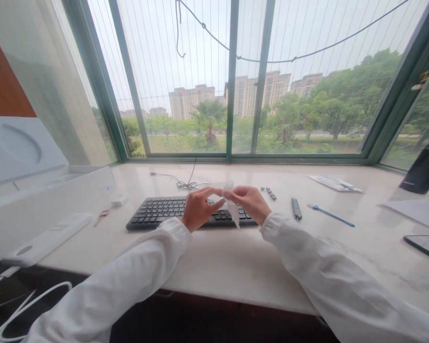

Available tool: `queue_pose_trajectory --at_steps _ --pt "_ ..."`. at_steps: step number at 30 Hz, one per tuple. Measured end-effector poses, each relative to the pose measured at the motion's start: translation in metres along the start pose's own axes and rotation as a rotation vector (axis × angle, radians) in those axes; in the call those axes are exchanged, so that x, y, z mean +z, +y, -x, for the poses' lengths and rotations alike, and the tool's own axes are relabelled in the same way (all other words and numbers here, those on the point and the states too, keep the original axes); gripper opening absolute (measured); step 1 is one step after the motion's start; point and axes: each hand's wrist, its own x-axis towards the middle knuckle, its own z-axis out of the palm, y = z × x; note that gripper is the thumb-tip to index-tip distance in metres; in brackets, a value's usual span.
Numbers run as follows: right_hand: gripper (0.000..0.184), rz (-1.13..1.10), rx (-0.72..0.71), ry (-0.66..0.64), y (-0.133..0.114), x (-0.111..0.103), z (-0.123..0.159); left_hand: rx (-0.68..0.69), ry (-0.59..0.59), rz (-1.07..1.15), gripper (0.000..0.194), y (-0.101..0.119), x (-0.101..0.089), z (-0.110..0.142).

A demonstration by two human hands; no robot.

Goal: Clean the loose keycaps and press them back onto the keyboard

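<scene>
Both my hands meet above a black keyboard (157, 210) on a pale marble sill. My left hand (199, 208) and my right hand (249, 203) each pinch a small thin white wipe or sachet (231, 206) between thumb and fingertips. The wipe hangs down between them over the keys. Both arms wear white sleeves.
A keyboard cable (186, 181) runs toward the window. Loose black keycaps (270, 193), a dark tool (296, 208) and a blue stick (331, 215) lie to the right. A phone (426, 246) and a black cylinder (423, 169) sit far right. White boxes (46, 205) stand left.
</scene>
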Motion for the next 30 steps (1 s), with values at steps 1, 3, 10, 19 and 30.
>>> queue_pose_trajectory --at_steps 1,3,10,19,30 --pt "0.045 -0.011 -0.014 0.009 0.000 0.000 0.000 -0.013 0.010 0.010 0.021 0.000 0.000 0.000" --pt "0.044 -0.049 -0.033 -0.006 0.002 0.000 -0.001 -0.044 0.020 0.044 0.023 0.001 0.000 0.001" --pt "0.044 -0.043 -0.113 -0.022 0.008 -0.002 -0.004 -0.196 -0.024 0.384 0.027 -0.006 0.013 -0.001" --pt "0.046 0.026 -0.281 0.020 0.003 0.001 -0.002 -0.268 -0.085 0.653 0.025 -0.017 0.021 -0.002" --pt "0.043 0.075 -0.212 0.172 -0.001 0.009 0.002 -0.304 -0.019 0.593 0.030 -0.011 0.018 -0.003"
